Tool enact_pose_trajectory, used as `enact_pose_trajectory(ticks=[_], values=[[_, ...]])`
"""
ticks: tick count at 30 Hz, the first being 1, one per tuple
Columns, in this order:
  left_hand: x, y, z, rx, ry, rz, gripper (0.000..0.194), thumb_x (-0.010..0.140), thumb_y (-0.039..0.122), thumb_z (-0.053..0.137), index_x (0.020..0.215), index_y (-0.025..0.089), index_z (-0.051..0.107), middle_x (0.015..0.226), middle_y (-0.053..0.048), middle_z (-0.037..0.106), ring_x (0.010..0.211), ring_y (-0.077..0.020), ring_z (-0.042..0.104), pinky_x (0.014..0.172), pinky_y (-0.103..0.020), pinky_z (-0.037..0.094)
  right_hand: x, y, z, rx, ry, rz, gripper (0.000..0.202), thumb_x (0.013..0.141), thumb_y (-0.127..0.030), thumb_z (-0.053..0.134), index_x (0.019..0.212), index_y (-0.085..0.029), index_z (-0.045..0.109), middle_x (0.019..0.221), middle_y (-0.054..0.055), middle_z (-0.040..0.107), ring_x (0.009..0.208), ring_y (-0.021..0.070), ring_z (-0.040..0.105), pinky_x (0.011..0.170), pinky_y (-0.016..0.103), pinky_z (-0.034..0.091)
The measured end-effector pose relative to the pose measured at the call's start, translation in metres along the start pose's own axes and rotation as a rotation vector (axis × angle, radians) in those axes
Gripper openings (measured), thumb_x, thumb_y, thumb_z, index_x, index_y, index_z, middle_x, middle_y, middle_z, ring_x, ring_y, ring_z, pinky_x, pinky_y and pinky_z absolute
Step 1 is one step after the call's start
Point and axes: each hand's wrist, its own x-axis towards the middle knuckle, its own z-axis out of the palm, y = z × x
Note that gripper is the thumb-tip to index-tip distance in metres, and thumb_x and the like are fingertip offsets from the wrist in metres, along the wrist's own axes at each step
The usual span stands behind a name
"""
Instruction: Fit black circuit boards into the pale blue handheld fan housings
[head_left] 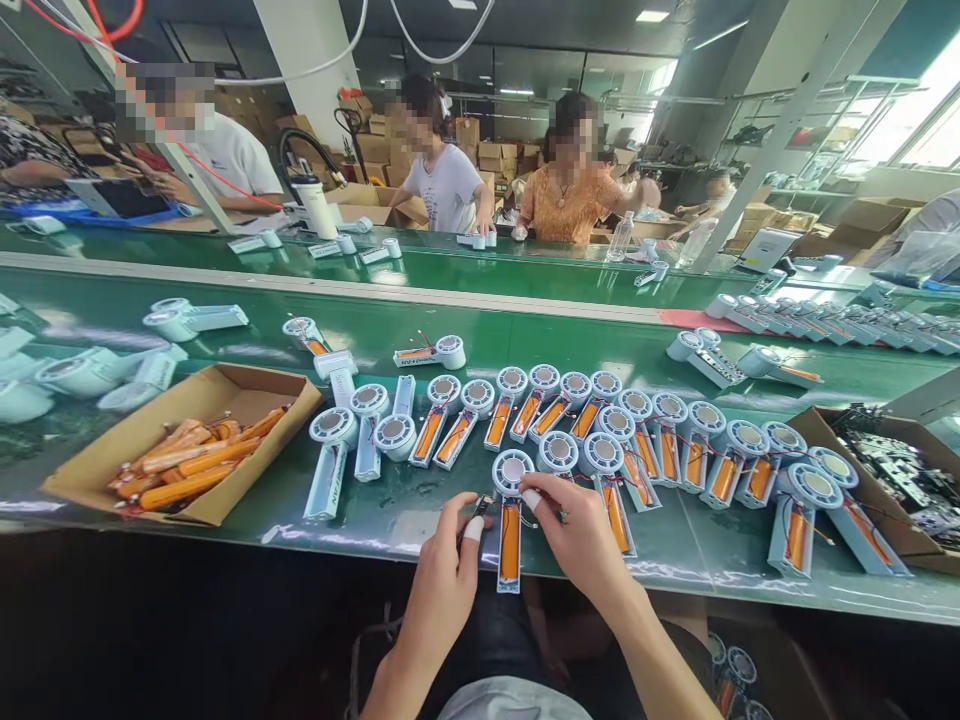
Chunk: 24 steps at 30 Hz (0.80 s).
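Note:
In front of me, a light-blue handheld fan lies at the table's near edge, its round head away from me. An orange battery fills its open handle. My left hand is closed, pinching a small dark part just left of the fan's neck; its kind is unclear. White covers sit on both my thumbs. On the other side, my right hand is closed with its fingertips at the lower right rim of the fan's head. Thin wires run there, and the fingers partly hide the grip.
Several similar fans with batteries and red wires crowd around. A cardboard box of orange batteries stands left, a box of circuit boards right. Beyond runs a green conveyor belt; co-workers sit across it.

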Motion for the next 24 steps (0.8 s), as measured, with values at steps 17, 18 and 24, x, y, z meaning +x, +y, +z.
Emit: enact_pose_trajectory(ticks=[17, 18, 24], values=[[0.0, 0.009, 0.0, -0.015, 0.047, 0.046, 0.029, 0.089, 0.025, 0.034, 0.107, 0.023, 0.057, 0.06, 0.004, 0.058, 0.05, -0.0182, 0.058, 0.056, -0.029, 0.047, -0.004, 0.005, 0.029, 0.513, -0.043, 0.133, 0.02, 0.088, -0.032, 0.066, 0.104, -0.02, 0.067, 0.102, 0.007, 0.076, 0.097, 0.022, 0.073, 0.087, 0.035, 0.059], [0.0, 0.009, 0.0, -0.008, 0.046, 0.051, 0.028, 0.089, 0.025, 0.034, 0.106, 0.024, 0.057, 0.059, 0.004, 0.058, 0.049, -0.0183, 0.058, 0.056, -0.029, 0.046, -0.004, 0.005, 0.028, 0.466, -0.043, 0.133, 0.015, 0.089, -0.032, 0.064, 0.099, -0.02, 0.067, 0.097, 0.006, 0.076, 0.093, 0.0218, 0.073, 0.084, 0.034, 0.059], [0.002, 0.009, -0.002, 0.049, 0.027, 0.077, 0.026, 0.094, 0.034, 0.035, 0.098, 0.024, 0.058, 0.054, 0.005, 0.052, 0.051, -0.0198, 0.057, 0.059, -0.03, 0.047, -0.001, -0.005, 0.023, 0.255, -0.06, 0.098, 0.011, 0.089, -0.024, 0.061, 0.088, -0.02, 0.071, 0.083, 0.002, 0.074, 0.074, 0.0168, 0.067, 0.069, 0.026, 0.053]])
